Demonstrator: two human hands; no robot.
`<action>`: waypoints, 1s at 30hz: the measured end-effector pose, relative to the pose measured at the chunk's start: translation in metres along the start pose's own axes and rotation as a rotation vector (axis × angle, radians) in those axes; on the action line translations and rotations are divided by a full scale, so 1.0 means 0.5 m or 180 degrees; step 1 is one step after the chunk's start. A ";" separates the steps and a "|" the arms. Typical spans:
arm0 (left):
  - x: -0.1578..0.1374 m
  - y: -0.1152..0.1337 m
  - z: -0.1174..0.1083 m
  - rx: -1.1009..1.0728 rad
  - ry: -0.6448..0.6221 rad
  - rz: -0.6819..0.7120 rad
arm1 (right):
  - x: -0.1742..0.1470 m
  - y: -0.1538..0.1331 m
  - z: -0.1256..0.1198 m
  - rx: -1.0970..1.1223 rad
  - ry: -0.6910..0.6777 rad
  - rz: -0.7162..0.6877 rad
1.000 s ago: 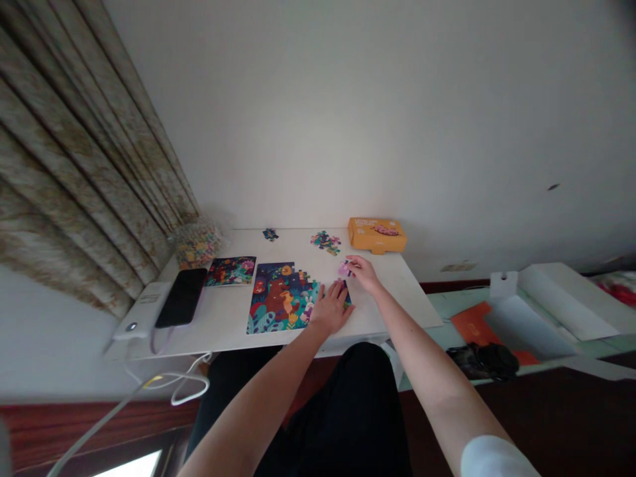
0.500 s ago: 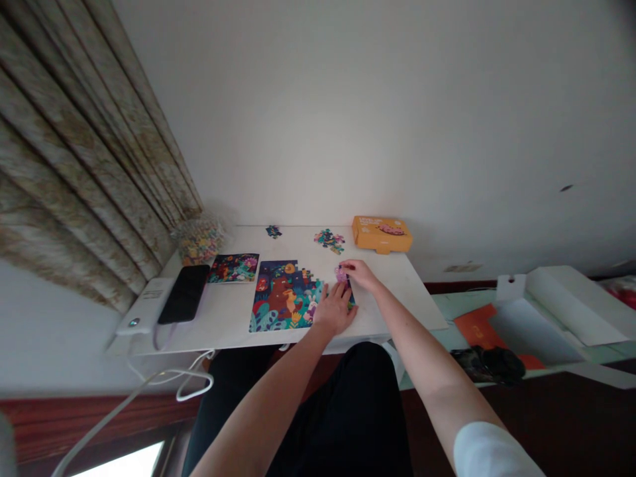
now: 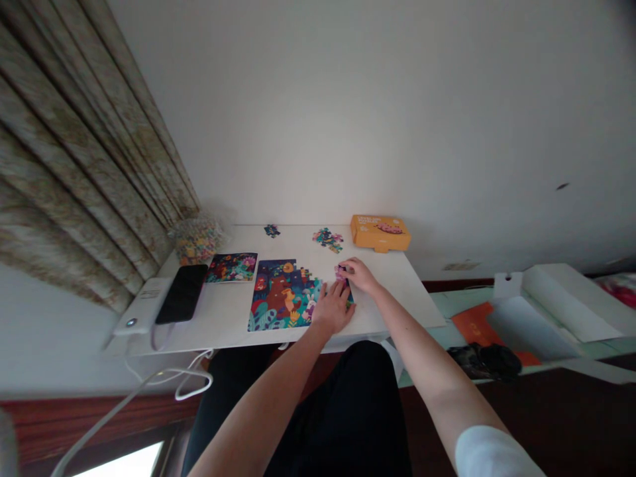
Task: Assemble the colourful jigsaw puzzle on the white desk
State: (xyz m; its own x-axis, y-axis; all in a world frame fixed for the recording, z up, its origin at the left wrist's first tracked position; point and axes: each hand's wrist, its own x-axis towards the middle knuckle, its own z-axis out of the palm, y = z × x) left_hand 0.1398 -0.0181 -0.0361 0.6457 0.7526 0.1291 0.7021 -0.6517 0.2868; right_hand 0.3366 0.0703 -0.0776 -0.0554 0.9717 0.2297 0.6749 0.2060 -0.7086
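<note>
A partly assembled jigsaw puzzle (image 3: pixel 278 298) with a bear, a rabbit and plants lies on the white table (image 3: pixel 387 305). My left hand (image 3: pixel 332 308) rests flat on its right part, fingers spread, covering some of the pieces. Just beyond those fingers, my right hand (image 3: pixel 358 273) pinches a puzzle piece at the upper end of the puzzle's right-hand strip, beside pink pieces (image 3: pixel 340 273). The fingers partly hide that piece. Behind the puzzle lie a pile of loose puzzle pieces (image 3: pixel 328 239) and a smaller dark pile (image 3: pixel 271 230).
A picture card (image 3: pixel 232 267) lies left of the puzzle, near a black phone (image 3: pixel 181 293) on a white box (image 3: pixel 144 305). At the back stand a bag of colourful pieces (image 3: pixel 196 242) and an orange box (image 3: pixel 381 233). White cables (image 3: pixel 193 377) hang off the front left.
The view has shifted very slightly. My right fingers have closed in a little lower over the pink pieces; my left hand stays in place on the puzzle.
</note>
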 end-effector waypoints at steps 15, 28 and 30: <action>0.000 -0.003 0.003 -0.0036 0.0045 0.0010 | -0.012 -0.026 -0.011 -0.0097 -0.0057 -0.0065; -0.005 -0.005 0.016 -0.0017 0.0560 0.0168 | -0.133 -0.065 0.006 -0.0853 0.0323 -0.0378; -0.011 -0.007 0.012 -0.0056 0.0707 0.0369 | -0.140 -0.081 0.005 -0.1018 0.0281 -0.0416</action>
State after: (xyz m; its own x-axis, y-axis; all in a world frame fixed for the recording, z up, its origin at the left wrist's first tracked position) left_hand 0.1353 -0.0204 -0.0436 0.6384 0.6765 0.3671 0.6207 -0.7345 0.2743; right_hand 0.3112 -0.0056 -0.0668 -0.1020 0.9229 0.3712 0.8632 0.2676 -0.4281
